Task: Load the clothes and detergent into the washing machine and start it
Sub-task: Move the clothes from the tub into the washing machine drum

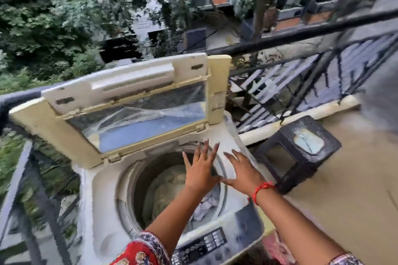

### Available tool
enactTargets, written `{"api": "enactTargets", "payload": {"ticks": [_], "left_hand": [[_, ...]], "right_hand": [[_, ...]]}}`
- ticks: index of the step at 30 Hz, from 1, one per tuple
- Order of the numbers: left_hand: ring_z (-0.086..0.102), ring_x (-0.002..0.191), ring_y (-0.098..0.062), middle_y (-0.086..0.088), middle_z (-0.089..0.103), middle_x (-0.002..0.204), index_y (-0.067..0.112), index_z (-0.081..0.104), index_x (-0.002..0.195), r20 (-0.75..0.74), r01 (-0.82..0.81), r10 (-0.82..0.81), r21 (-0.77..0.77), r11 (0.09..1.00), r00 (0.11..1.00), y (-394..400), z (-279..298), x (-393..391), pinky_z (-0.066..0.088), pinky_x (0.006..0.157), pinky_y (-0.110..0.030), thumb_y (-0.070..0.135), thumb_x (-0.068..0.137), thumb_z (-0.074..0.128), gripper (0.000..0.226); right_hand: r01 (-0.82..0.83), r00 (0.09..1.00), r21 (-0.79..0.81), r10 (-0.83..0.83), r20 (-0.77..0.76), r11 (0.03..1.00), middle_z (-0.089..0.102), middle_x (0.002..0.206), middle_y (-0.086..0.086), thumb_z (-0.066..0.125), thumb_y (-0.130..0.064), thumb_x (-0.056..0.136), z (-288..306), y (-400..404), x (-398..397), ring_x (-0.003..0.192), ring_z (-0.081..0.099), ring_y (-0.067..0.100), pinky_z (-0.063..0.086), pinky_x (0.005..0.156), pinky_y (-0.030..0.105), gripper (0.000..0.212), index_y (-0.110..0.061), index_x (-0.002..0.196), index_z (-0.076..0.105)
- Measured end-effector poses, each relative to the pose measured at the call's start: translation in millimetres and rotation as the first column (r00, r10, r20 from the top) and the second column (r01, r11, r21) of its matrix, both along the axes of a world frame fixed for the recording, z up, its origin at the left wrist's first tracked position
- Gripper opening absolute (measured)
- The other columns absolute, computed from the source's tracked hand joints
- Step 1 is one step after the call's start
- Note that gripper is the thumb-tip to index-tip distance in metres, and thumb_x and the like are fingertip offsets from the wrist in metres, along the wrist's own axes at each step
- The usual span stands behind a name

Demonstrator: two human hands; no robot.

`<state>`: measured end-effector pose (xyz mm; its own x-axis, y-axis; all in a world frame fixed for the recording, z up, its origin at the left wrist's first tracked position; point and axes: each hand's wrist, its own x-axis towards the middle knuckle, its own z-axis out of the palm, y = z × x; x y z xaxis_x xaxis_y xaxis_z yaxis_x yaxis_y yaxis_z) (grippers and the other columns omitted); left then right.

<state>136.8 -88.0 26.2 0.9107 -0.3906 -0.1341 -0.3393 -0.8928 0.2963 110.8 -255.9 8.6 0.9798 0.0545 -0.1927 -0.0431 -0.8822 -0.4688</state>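
A cream top-loading washing machine (pixel 101 180) stands on a balcony with its lid (pixel 120 101) folded up and back. Inside the round drum (pixel 163 187) lie pale clothes, and a white cloth (pixel 206 204) shows at the drum's near right. My left hand (pixel 200 168) hovers over the drum with its fingers spread and holds nothing. Just to its right, my right hand (pixel 241 170) is stretched flat over the machine's right rim, also holding nothing; a red thread circles that wrist. The dark control panel (pixel 204 245) runs along the machine's near edge.
A dark plastic stool (pixel 299 150) stands on the tan floor to the right of the machine. A black metal railing (pixel 301 77) runs behind and along the left. Something pink (pixel 275 247) lies low at the machine's right. Trees and buildings lie beyond.
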Motion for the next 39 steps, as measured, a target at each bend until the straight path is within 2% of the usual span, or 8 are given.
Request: {"api": "enactTargets", "payload": {"ticks": [5, 12, 17, 23, 28, 30, 36, 39], "left_hand": [[-0.017, 0.147, -0.023, 0.005, -0.02, 0.159, 0.043, -0.018, 0.146, 0.041, 0.214, -0.214, -0.006, 0.977, 0.976, -80.9, 4.1, -25.4, -0.002, 0.108, -0.07, 0.067, 0.077, 0.058, 0.106], [-0.018, 0.146, -0.021, 0.007, -0.019, 0.16, 0.042, -0.017, 0.147, 0.032, 0.463, -0.466, 0.065, 0.884, 0.884, -211.5, -5.9, -96.1, -0.001, 0.11, -0.07, 0.067, 0.074, 0.06, 0.109], [-0.021, 0.146, -0.024, 0.008, -0.029, 0.155, 0.04, -0.017, 0.147, -0.097, 0.533, -0.525, 0.174, 0.828, 0.846, -286.0, -42.1, -142.3, -0.006, 0.108, -0.07, 0.065, 0.073, 0.064, 0.113], [-0.018, 0.147, -0.027, 0.0, -0.021, 0.159, 0.035, -0.017, 0.149, -0.21, 0.607, -0.571, 0.319, 0.728, 0.794, -347.2, -101.7, -174.4, -0.01, 0.108, -0.068, 0.064, 0.072, 0.066, 0.117], [-0.017, 0.147, -0.03, 0.0, -0.022, 0.159, 0.035, -0.025, 0.145, -0.284, 0.637, -0.571, 0.396, 0.662, 0.77, -359.6, -150.7, -177.8, -0.026, 0.099, -0.064, 0.06, 0.071, 0.069, 0.122], [-0.017, 0.147, -0.031, -0.001, -0.023, 0.159, 0.036, -0.026, 0.144, -0.309, 0.647, -0.57, 0.412, 0.641, 0.761, -362.3, -173.2, -173.8, -0.023, 0.101, -0.064, 0.061, 0.071, 0.069, 0.123], [-0.023, 0.145, -0.033, -0.004, -0.023, 0.159, 0.034, -0.023, 0.146, -0.343, 0.633, -0.533, 0.438, 0.638, 0.774, -380.9, -267.1, -160.9, -0.024, 0.1, -0.065, 0.057, 0.075, 0.068, 0.118], [-0.025, 0.144, -0.033, -0.004, -0.026, 0.158, 0.031, -0.028, 0.144, -0.33, 0.625, -0.532, 0.461, 0.63, 0.78, -394.3, -330.7, -154.6, -0.028, 0.097, -0.064, 0.058, 0.075, 0.068, 0.121]], "right_hand": [[0.29, 0.957, -0.009, -0.29, 0.025, 0.957, 0.025, 0.153, 0.012, 0.076, -0.053, 0.07, 12.4, -86.8, -66.3, 0.142, 0.024, 0.032, 0.026, 0.116, 0.04, 0.095, -0.023, 0.147, 0.028], [0.592, 0.804, -0.008, -0.591, -0.071, 0.806, 0.03, 0.15, 0.017, 0.081, -0.051, 0.064, -7.1, -211.0, -184.4, 0.139, 0.026, 0.033, 0.026, 0.115, 0.038, 0.101, -0.018, 0.146, 0.032], [0.606, 0.778, -0.007, -0.595, -0.199, 0.795, 0.024, 0.152, 0.018, 0.081, -0.048, 0.063, -50.0, -275.5, -251.6, 0.14, 0.023, 0.035, 0.022, 0.114, 0.036, 0.105, -0.019, 0.148, 0.026], [0.516, 0.799, -0.089, -0.516, -0.309, 0.852, 0.02, 0.153, 0.016, 0.068, -0.072, 0.052, -126.3, -330.2, -287.6, 0.141, 0.021, 0.037, 0.025, 0.115, 0.044, 0.123, -0.028, 0.149, 0.007], [0.491, 0.803, -0.074, -0.483, -0.35, 0.868, 0.012, 0.157, 0.009, 0.076, -0.066, 0.05, -167.5, -349.3, -290.9, 0.142, 0.015, 0.039, 0.035, 0.107, 0.052, 0.126, -0.031, 0.15, 0.008], [0.478, 0.804, -0.054, -0.462, -0.374, 0.877, 0.008, 0.158, 0.007, 0.078, -0.064, 0.051, -187.5, -350.5, -288.4, 0.143, 0.013, 0.038, 0.038, 0.104, 0.053, 0.126, -0.03, 0.151, 0.009], [0.465, 0.776, -0.065, -0.442, -0.451, 0.883, -0.004, 0.16, 0.0, 0.076, -0.062, 0.057, -267.9, -347.9, -273.8, 0.146, -0.001, 0.031, 0.034, 0.109, 0.053, 0.124, -0.034, 0.151, 0.0], [0.473, 0.747, -0.081, -0.448, -0.491, 0.877, -0.014, 0.159, -0.005, 0.077, -0.063, 0.056, -320.5, -345.6, -262.9, 0.146, -0.011, 0.029, 0.027, 0.106, 0.067, 0.126, -0.039, 0.149, -0.005]]}}
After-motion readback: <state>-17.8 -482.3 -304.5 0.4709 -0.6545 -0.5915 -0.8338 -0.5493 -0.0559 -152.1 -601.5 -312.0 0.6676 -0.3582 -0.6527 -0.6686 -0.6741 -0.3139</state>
